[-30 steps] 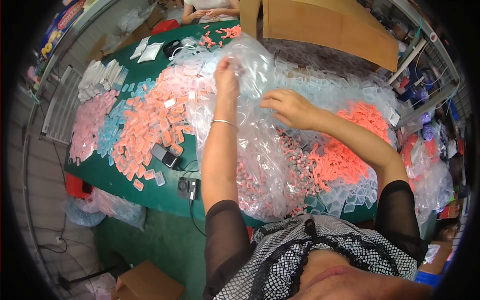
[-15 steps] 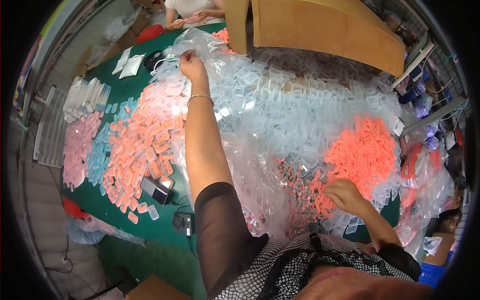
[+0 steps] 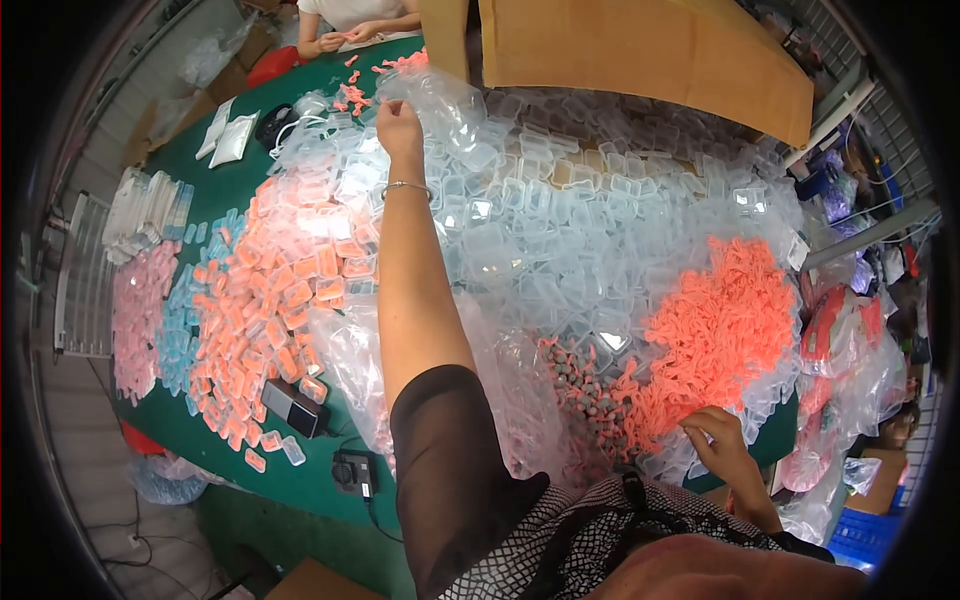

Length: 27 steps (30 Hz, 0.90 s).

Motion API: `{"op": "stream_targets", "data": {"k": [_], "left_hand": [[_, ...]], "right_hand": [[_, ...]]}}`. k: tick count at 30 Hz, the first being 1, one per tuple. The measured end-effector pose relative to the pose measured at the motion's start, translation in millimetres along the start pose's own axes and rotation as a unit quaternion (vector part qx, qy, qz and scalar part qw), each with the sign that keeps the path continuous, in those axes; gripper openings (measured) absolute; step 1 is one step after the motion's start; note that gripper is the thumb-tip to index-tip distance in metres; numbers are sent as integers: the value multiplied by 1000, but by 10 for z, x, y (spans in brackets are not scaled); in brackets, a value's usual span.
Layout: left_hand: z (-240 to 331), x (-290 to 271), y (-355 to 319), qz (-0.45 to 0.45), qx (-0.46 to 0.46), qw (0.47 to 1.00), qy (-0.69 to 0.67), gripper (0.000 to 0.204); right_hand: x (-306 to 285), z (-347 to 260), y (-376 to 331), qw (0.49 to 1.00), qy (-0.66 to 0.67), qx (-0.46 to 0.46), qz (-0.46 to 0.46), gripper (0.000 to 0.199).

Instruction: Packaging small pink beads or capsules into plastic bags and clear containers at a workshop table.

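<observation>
My left hand (image 3: pixel 400 128) reaches far across the table, its fingers pinched on the edge of a crumpled clear plastic bag (image 3: pixel 452 112). Beneath and beside it spread many clear plastic boxes (image 3: pixel 540 225). Close to me, my right hand (image 3: pixel 724 445) hovers at the lower edge of a heap of coral-orange soft strips (image 3: pixel 722 320). Its fingers are slightly curled and apart, with nothing visible in them. Left of that hand lie small grey-and-coral pieces (image 3: pixel 590 395). Another clear plastic bag (image 3: pixel 510 385) lies by my left upper arm.
Orange-filled boxes (image 3: pixel 265 330), blue ones (image 3: pixel 180 325) and pink ones (image 3: pixel 138 315) cover the left side. A dark device (image 3: pixel 295 407) sits at the near edge. Across the table, a co-worker's hands (image 3: pixel 345 38) hold something coral. A large cardboard box (image 3: pixel 640 60) stands at the back.
The pinched bag has shifted right, uncovering loose coral pieces on the far green tabletop. My right hand has drawn back toward me from the coral heap, and its fingers have parted.
</observation>
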<state>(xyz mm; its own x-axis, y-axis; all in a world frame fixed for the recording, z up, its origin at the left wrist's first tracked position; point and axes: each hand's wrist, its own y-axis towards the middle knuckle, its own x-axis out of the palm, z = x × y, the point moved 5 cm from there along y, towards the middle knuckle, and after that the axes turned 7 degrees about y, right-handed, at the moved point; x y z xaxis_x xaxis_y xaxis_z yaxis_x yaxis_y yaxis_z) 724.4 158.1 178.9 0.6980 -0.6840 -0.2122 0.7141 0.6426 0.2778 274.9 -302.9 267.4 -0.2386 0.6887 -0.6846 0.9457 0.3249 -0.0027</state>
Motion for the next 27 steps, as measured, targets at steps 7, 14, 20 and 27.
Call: {"op": "stream_targets", "data": {"k": [7, 14, 20, 27], "left_hand": [[151, -159, -246, 22, 9, 1000, -2, 27], [1212, -757, -723, -68, 66, 994, -52, 23], [2623, -1360, -2542, -412, 46, 860, -298, 15], [2402, -2443, -4311, -567, 73, 740, -354, 16]], "right_hand": [[-63, -125, -148, 999, 0, -19, 32, 11], [91, -345, -323, 999, 14, -45, -8, 10], [125, -323, -759, 999, 15, 0, 43, 10], [368, -419, -1072, 998, 17, -44, -39, 10]]}}
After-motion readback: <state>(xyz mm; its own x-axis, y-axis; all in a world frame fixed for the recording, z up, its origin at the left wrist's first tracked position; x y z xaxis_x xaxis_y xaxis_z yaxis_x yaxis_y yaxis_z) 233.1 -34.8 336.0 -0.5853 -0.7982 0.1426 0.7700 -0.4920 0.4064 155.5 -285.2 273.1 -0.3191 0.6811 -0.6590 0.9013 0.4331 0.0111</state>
